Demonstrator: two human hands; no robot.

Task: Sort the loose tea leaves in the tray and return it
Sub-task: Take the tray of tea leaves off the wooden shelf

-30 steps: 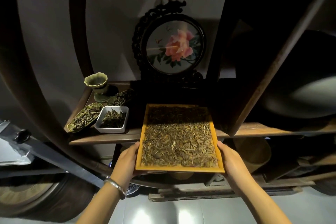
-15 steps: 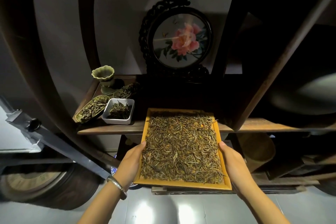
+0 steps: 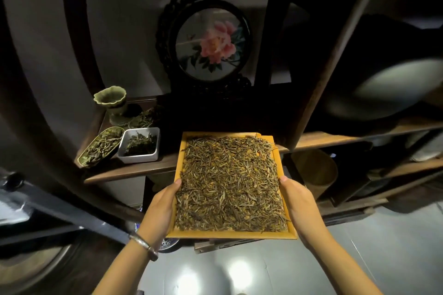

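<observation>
A: Setting. Dark wooden shelf (image 3: 134, 170) unit against a pale wall, glossy grey floor (image 3: 359, 258) below with two light glares on it. Round framed peony picture (image 3: 211, 43) stands at the back of the shelf.

B: Hands?

A: Both on the yellow tray (image 3: 230, 234). Left hand (image 3: 160, 211) grips the left rim, thumb hooked over the top edge, fingers under and out of sight. Right hand (image 3: 302, 206) mirrors it on the right rim, thumb over, fingers curled beneath. A metal bangle (image 3: 143, 244) sits on the left wrist.

B: Tray position?

A: Held roughly level in front of the shelf. Far edge overlaps the shelf's front lip; near edge hangs over the floor. Whether the far end rests on the board, cannot tell. Loose tea leaves (image 3: 230, 184) cover nearly the whole bed; a few strands poke over the right rim near the far corner.

B: Edges, room?

A: Left of the tray on the shelf: white square dish (image 3: 140, 145) of leaves, near but apart. Beside that, a leaf-shaped dish (image 3: 100, 146), then a green fluted cup (image 3: 111, 100) further back. A slanted upright post (image 3: 318, 93) stands just beside the tray's far right corner. The shelf space ahead, under the picture, is in deep shadow.
</observation>
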